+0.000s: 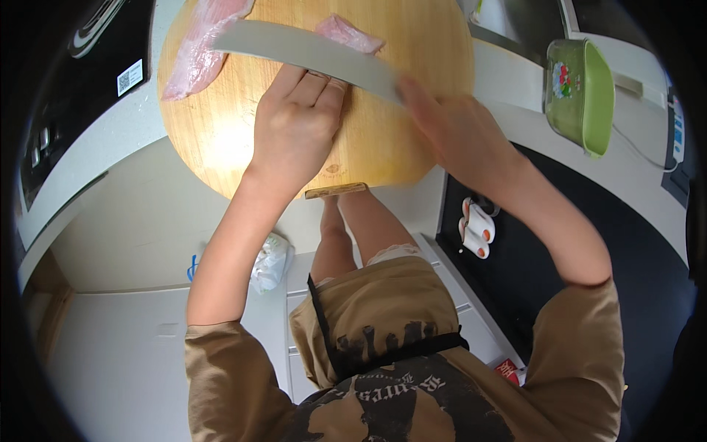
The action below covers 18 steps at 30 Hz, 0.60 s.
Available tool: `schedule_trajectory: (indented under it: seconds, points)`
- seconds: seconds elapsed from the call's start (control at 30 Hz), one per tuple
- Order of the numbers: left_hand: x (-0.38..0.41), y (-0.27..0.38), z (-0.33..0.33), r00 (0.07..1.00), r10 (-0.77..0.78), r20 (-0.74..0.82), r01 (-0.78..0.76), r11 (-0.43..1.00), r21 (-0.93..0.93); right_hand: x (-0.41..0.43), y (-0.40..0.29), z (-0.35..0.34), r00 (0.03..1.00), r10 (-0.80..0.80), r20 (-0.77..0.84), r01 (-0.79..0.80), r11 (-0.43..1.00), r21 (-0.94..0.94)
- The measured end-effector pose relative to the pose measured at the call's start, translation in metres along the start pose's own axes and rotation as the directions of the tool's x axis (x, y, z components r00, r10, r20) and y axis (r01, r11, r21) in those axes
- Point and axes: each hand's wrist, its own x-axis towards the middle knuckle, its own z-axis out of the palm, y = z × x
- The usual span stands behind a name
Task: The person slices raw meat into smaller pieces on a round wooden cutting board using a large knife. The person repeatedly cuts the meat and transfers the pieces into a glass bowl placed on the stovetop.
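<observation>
My right hand grips the handle end of a broad kitchen knife, and motion blurs both hand and handle. The steel blade reaches leftward across a round wooden cutting board. Below the blade, my left hand is bent over the board with its fingers curled. The blade hides its fingertips and anything under them. A long piece of raw pale pink meat lies at the board's left side, partly behind the blade tip. Beyond the blade sits a smaller raw meat piece.
A black glass cooktop borders the counter at left. To the right, a green plastic container stands on the counter near a power strip. A plastic bag and white slippers are on the floor below.
</observation>
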Motion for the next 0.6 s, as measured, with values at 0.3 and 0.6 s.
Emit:
schedule_trajectory:
  seconds: [0.3,0.6]
  points:
    - [0.001,-0.003,0.005,0.997,0.029,-0.066,-0.027,0.999,0.029,-0.018,-0.005,-0.02,0.891,0.338,0.302,-0.334,0.94,-0.069]
    - [0.003,-0.001,0.003,0.999,0.004,-0.049,-0.003,1.0,0.016,0.009,0.001,-0.002,0.997,-0.007,-0.072,0.015,0.993,0.114]
